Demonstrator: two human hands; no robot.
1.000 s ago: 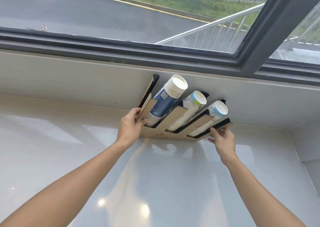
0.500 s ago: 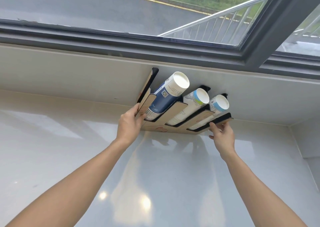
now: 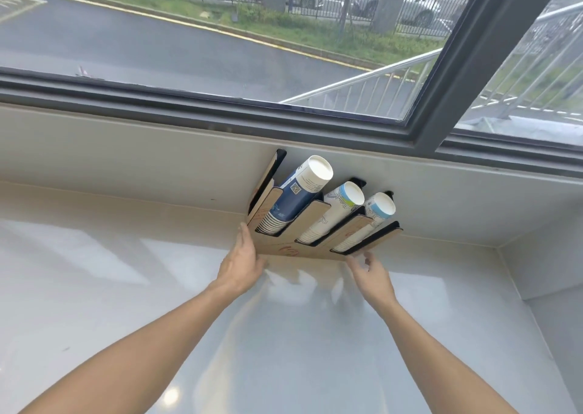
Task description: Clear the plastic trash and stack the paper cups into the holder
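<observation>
Touching holder [image 3: 293, 251]: two hands, flat, unclenched | three cup stacks [image 3: 296, 197] | three slots

Both bare arms outstretched, left hand [image 3: 241, 263] flat with fingers extended, right hand [image 3: 373, 276] loosely spread

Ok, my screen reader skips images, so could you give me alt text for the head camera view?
Two bare hands, left hand and right hand, reach to the front edge of a wooden cup holder standing on a white counter below a window. Its three slots hold stacks of paper cups.
</observation>
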